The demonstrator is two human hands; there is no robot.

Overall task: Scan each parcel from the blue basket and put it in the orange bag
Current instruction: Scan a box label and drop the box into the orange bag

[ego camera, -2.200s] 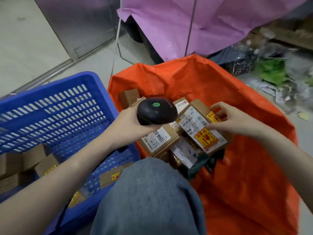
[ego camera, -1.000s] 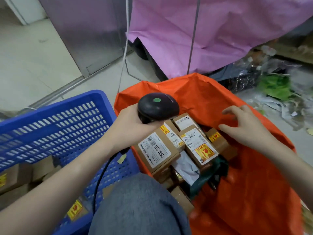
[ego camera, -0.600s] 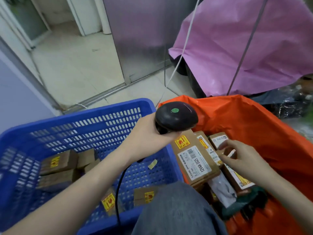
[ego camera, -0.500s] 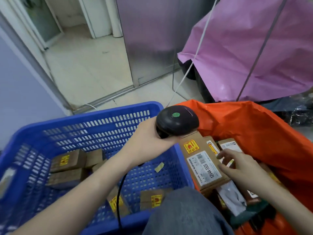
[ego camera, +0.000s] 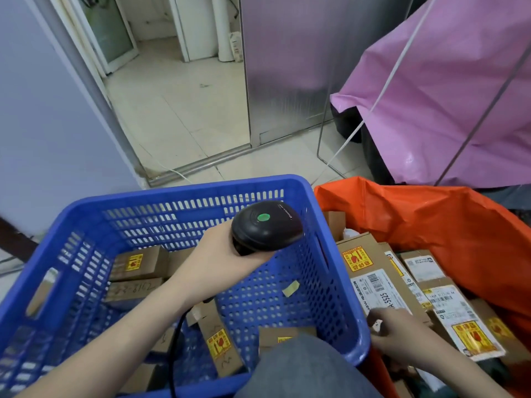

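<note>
Left hand (ego camera: 212, 264): grip closed round domed black scanner (ego camera: 265, 226) | right hand (ego camera: 393, 333): fingers curled, resting on cardboard parcel (ego camera: 370, 271), hold unclear | perforated plastic basket (ego camera: 339, 285).

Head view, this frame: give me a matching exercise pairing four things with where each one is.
Things:
1. black handheld scanner
2. blue plastic basket
3. orange bag
4. pink plastic sheet

Places:
A. right of the basket, boxes inside
B. gripped by the left hand
C. upper right, behind the bag
D. under the left forearm

Pairs: 1-B, 2-D, 3-A, 4-C
</note>
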